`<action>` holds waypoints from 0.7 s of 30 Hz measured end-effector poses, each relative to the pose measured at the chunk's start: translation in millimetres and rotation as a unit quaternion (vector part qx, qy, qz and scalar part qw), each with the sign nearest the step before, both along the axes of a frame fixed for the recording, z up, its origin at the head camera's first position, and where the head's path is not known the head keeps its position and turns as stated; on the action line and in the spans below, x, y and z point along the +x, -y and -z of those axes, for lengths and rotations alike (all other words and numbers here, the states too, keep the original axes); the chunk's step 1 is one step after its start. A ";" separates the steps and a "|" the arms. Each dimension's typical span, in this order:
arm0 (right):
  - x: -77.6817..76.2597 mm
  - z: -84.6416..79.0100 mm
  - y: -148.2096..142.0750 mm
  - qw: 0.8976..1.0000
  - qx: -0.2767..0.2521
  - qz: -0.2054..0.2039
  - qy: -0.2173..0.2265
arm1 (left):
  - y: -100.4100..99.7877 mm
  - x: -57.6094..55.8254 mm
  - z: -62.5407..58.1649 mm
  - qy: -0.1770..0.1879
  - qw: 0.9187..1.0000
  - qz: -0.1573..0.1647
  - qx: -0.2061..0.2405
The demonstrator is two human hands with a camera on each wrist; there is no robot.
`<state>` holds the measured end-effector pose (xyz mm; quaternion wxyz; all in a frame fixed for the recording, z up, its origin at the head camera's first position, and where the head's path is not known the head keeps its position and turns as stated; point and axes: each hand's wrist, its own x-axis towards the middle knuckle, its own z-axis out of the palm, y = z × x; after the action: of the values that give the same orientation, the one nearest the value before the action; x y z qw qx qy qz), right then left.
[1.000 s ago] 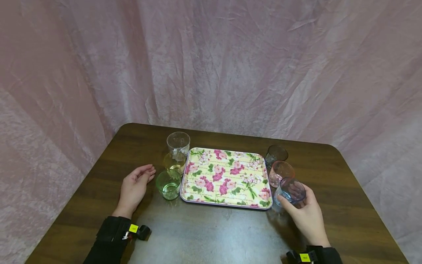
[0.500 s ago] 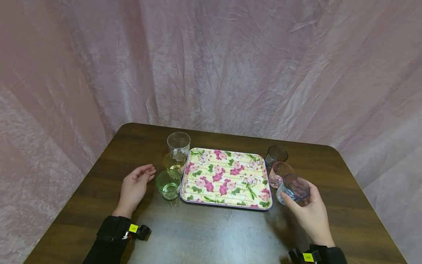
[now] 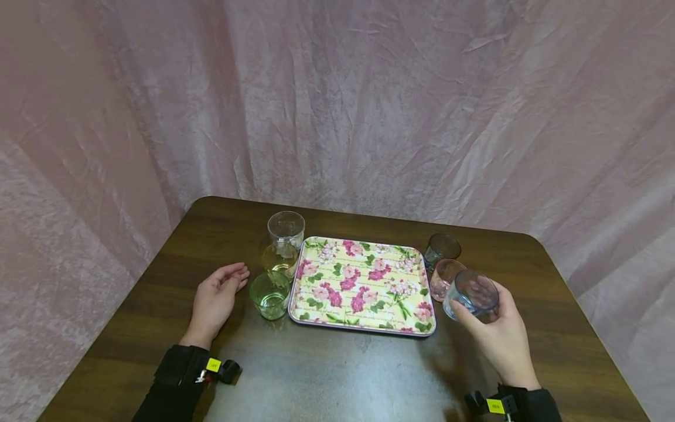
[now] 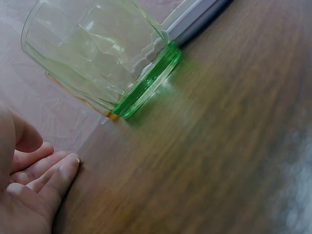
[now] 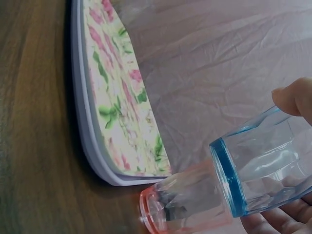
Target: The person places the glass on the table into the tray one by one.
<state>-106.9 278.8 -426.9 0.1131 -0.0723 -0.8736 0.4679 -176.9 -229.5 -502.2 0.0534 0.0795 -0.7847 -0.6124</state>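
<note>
My right hand (image 3: 501, 337) grips a blue-tinted clear glass (image 3: 471, 295) round its side, thumb on the near face. In the right wrist view the thick blue base of the glass (image 5: 228, 178) hangs higher than the base of the pink glass (image 5: 152, 209) behind it. My left hand (image 3: 213, 302) rests beside the green glass (image 3: 270, 296), fingers loosely bent and holding nothing. The left wrist view shows a gap between the left fingers (image 4: 61, 175) and the green glass. Between the hands lies a flowered rectangular tray (image 3: 364, 287).
A yellow glass (image 3: 279, 258) and a colourless glass (image 3: 286, 227) stand behind the green one, along the tray's left side. At the tray's right edge are the pink glass and a dark grey glass (image 3: 442, 249). Beyond the wooden table (image 3: 242, 211) hangs a pink curtain (image 3: 337, 105).
My right hand has raised the blue glass and moved it slightly to the right, away from the tray's corner. The left hand has stayed in place.
</note>
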 end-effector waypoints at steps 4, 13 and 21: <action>-2.7 -2.3 1.6 1.000 0.002 -0.004 -0.008 | -0.1 0.2 -0.4 0.002 1.000 0.002 0.002; -7.0 -4.2 3.8 1.000 0.008 -0.012 -0.020 | -0.8 1.1 -1.3 0.003 1.000 0.005 -0.004; -9.6 -7.6 8.2 0.999 0.010 -0.018 -0.026 | -0.4 1.6 -2.4 0.006 1.000 0.008 -0.003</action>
<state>-116.5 270.6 -419.3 0.1283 -0.0429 -0.8761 0.4627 -175.3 -229.0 -499.8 0.0438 0.0771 -0.7873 -0.6102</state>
